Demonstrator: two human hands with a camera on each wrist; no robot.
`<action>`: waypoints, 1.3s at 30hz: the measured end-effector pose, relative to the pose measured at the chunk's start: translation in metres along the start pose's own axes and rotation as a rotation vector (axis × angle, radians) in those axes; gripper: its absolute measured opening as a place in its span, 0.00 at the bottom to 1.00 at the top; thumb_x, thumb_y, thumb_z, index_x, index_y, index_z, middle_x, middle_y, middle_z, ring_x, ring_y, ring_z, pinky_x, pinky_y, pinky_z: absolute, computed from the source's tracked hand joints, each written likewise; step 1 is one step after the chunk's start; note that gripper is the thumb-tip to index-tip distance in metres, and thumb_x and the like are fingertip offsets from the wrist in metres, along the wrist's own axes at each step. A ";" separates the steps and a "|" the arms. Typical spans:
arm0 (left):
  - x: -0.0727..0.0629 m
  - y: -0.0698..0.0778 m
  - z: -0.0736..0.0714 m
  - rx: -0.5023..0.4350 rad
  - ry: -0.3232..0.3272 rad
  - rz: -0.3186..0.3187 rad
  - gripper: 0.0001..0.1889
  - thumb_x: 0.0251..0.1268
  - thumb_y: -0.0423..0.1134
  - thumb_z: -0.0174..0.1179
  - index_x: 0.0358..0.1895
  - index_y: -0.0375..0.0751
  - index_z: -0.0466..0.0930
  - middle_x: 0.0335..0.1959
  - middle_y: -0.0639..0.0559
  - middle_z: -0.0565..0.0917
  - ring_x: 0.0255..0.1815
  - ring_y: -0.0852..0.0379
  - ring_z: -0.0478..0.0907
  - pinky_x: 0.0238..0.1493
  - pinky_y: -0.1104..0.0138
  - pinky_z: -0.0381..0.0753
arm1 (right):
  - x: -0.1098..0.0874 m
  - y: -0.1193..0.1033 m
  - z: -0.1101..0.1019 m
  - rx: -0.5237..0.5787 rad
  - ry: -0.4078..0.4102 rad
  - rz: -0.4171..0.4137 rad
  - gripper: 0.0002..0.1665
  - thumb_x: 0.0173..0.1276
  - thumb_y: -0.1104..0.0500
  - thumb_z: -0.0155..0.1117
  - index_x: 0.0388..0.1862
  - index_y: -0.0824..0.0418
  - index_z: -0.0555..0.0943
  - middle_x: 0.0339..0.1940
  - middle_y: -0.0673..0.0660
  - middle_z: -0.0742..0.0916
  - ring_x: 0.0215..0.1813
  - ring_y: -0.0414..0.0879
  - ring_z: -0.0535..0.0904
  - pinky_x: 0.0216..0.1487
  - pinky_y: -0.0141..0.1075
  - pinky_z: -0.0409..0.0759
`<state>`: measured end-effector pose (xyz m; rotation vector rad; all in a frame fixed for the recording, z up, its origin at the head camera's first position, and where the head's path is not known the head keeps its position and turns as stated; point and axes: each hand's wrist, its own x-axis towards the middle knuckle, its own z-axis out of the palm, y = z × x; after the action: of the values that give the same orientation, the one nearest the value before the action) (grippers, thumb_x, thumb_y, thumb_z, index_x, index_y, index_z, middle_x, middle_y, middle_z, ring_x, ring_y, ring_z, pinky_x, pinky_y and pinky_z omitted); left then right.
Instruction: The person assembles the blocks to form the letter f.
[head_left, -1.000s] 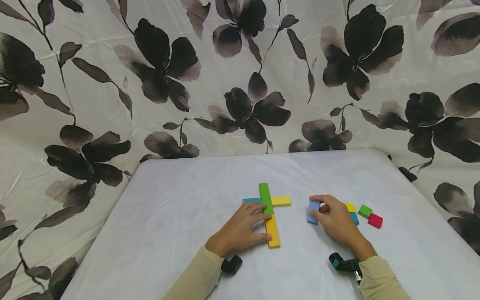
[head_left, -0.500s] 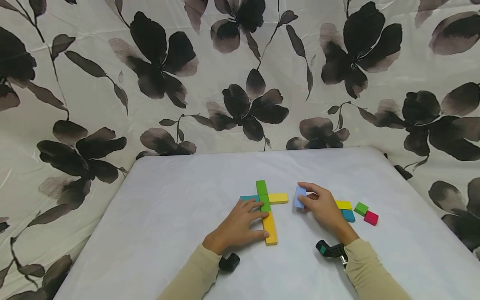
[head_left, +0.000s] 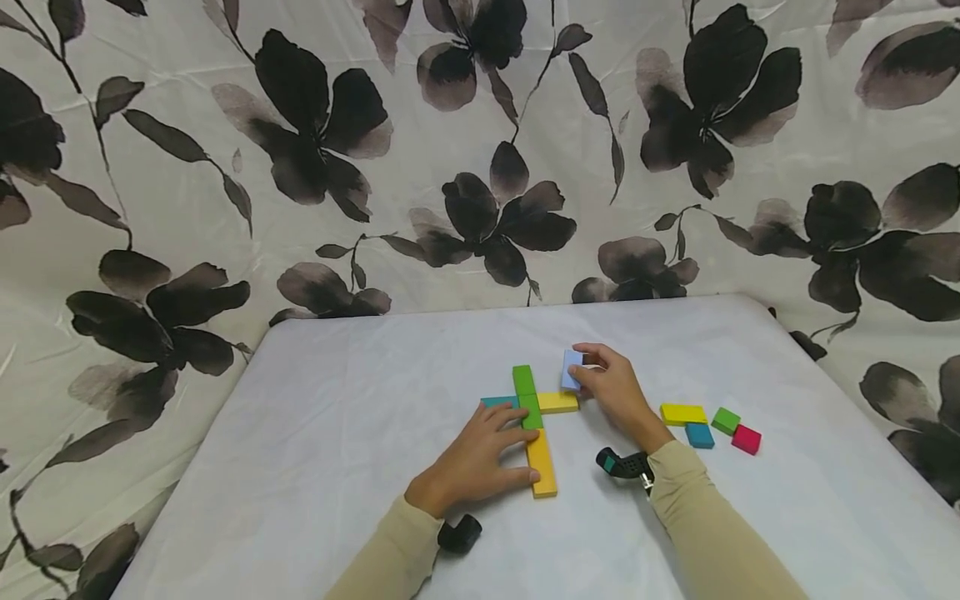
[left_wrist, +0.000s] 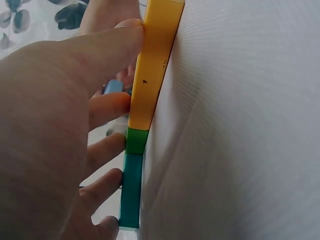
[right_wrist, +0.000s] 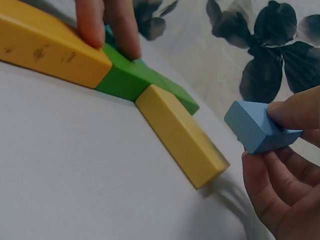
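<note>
My right hand [head_left: 618,396] pinches a light blue block [head_left: 572,370] between thumb and fingers, just behind the outer part of a pale yellow block [right_wrist: 182,135]. In the right wrist view it looks raised off the cloth. That yellow block belongs to a flat cross: two green blocks [head_left: 523,381] in line, a teal block [left_wrist: 131,192] on the left and a longer orange-yellow block [head_left: 542,462] at the near end. My left hand [head_left: 476,458] rests on the cross, its spread fingertips and thumb touching the orange-yellow, green and teal blocks.
To the right on the white-covered table [head_left: 315,467] lie loose blocks: a yellow block [head_left: 683,414], a blue block [head_left: 700,436], a green block [head_left: 726,420] and a red block [head_left: 747,439]. A flowered cloth [head_left: 420,125] hangs behind. Each wrist wears a black device.
My right hand has carried the light blue block left and away from me, from near the loose blocks to beside the cross. My left hand stays on the cross.
</note>
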<state>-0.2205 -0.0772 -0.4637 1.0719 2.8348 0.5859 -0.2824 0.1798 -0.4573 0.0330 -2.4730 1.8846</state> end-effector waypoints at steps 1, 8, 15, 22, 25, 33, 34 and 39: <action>0.000 0.000 0.000 -0.001 -0.005 -0.003 0.33 0.63 0.69 0.60 0.67 0.58 0.78 0.74 0.57 0.67 0.78 0.52 0.55 0.78 0.46 0.41 | 0.002 -0.002 0.001 0.005 0.003 0.010 0.28 0.73 0.57 0.65 0.69 0.61 0.74 0.58 0.63 0.78 0.49 0.54 0.79 0.44 0.35 0.85; -0.001 0.004 0.002 0.018 0.009 0.019 0.33 0.63 0.70 0.58 0.66 0.58 0.79 0.74 0.55 0.67 0.77 0.51 0.56 0.77 0.44 0.44 | 0.012 -0.009 0.001 0.067 0.007 0.062 0.27 0.73 0.59 0.64 0.70 0.59 0.74 0.58 0.63 0.78 0.51 0.54 0.77 0.44 0.37 0.85; 0.002 0.006 -0.003 0.021 0.019 0.024 0.31 0.65 0.67 0.59 0.66 0.56 0.79 0.74 0.55 0.67 0.77 0.50 0.56 0.77 0.45 0.44 | 0.026 -0.006 0.000 0.121 0.016 0.119 0.27 0.73 0.59 0.64 0.70 0.57 0.75 0.58 0.62 0.78 0.51 0.52 0.76 0.46 0.37 0.85; 0.003 0.006 -0.003 0.022 0.015 0.006 0.31 0.65 0.67 0.59 0.67 0.57 0.78 0.74 0.56 0.66 0.78 0.51 0.55 0.78 0.46 0.43 | 0.036 -0.010 0.004 0.134 -0.018 0.154 0.28 0.74 0.57 0.63 0.72 0.56 0.74 0.60 0.61 0.77 0.53 0.53 0.76 0.50 0.38 0.84; 0.003 0.005 -0.002 0.025 0.011 0.009 0.31 0.65 0.67 0.59 0.67 0.57 0.78 0.74 0.56 0.67 0.77 0.51 0.55 0.78 0.46 0.43 | 0.037 -0.013 0.008 0.153 -0.022 0.175 0.28 0.74 0.57 0.63 0.72 0.56 0.74 0.61 0.60 0.77 0.54 0.52 0.75 0.52 0.39 0.83; 0.001 0.005 0.001 0.040 0.021 0.027 0.31 0.64 0.68 0.59 0.66 0.57 0.79 0.73 0.56 0.68 0.77 0.52 0.56 0.78 0.49 0.46 | 0.043 -0.014 0.014 0.125 -0.036 0.179 0.28 0.76 0.59 0.61 0.73 0.57 0.73 0.62 0.61 0.76 0.54 0.53 0.75 0.51 0.39 0.84; 0.000 0.004 0.000 0.045 0.024 0.022 0.31 0.64 0.67 0.59 0.66 0.57 0.79 0.73 0.56 0.68 0.77 0.52 0.56 0.78 0.49 0.48 | 0.044 -0.016 0.015 0.108 -0.042 0.174 0.27 0.76 0.59 0.60 0.73 0.57 0.73 0.62 0.61 0.76 0.54 0.53 0.75 0.50 0.38 0.84; -0.001 0.002 -0.003 0.032 0.025 0.015 0.31 0.64 0.68 0.59 0.66 0.58 0.79 0.74 0.56 0.67 0.77 0.51 0.55 0.75 0.52 0.59 | 0.051 -0.019 0.019 0.052 -0.069 0.166 0.27 0.75 0.61 0.60 0.72 0.59 0.73 0.60 0.61 0.77 0.50 0.53 0.75 0.47 0.37 0.84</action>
<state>-0.2188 -0.0780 -0.4604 1.0989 2.8693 0.5607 -0.3334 0.1569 -0.4417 -0.1111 -2.5435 2.0444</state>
